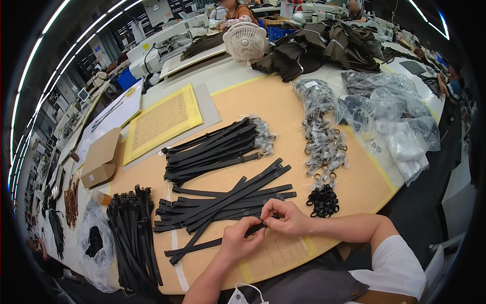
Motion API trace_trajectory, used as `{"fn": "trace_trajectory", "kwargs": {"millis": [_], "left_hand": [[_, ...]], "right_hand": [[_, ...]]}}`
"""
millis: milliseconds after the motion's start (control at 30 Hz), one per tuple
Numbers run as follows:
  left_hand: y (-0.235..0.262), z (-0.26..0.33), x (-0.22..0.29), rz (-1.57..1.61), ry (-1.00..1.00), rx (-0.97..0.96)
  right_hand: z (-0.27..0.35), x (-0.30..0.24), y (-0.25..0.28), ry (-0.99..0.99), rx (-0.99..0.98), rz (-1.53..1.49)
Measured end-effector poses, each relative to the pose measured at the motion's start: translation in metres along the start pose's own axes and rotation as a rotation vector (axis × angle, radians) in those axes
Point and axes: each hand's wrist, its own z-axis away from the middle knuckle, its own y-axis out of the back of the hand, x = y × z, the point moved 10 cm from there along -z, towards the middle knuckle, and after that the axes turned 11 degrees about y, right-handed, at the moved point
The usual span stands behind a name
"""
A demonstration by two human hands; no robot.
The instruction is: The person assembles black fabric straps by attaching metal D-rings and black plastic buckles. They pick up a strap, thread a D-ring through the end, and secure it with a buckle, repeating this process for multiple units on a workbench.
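Observation:
My left hand [242, 238] is closed around a black strap [202, 247] near its right end. The rest of that strap lies along the table toward the left. My right hand [287, 219] meets the left one, its thumb and finger pinched on the strap's end; the fingers hide any small part there. Just beyond my hands, a loose pile of black straps [223, 209] lies crisscrossed. To the right of them sits a cluster of small black rings [323, 201]. Farther back rests a bundle of black straps [210, 157] with clear-wrapped ends.
Wrapped metal hardware [324, 137] runs down the right side beside clear plastic bags [390, 116]. More buckled straps [132, 233] hang over the near left edge, by a plastic bag [93, 248]. A cardboard box [100, 159], a white fan [245, 41] and dark fabric bundles [309, 48] stand farther off.

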Motion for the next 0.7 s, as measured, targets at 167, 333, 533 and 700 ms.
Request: {"fn": "trace_trajectory", "kwargs": {"millis": [167,333,533,700], "left_hand": [[0.0,0.0005,0.0029,-0.012,-0.034,0.011],[-0.0003,0.0004,0.0055,-0.019,-0.046,0.011],[-0.0009,0.0003,0.0043,-0.027,-0.041,0.0],[-0.0006,0.0008,0.0053,-0.028,-0.047,0.002]], "right_hand": [[0.0011,0.0016,-0.0004,-0.008,-0.005,0.009],[0.0009,0.0002,-0.0002,0.013,-0.012,0.042],[0.0004,-0.0014,-0.0013,0.029,-0.015,0.034],[0.0007,-0.0018,-0.0018,0.022,-0.025,0.031]]}}
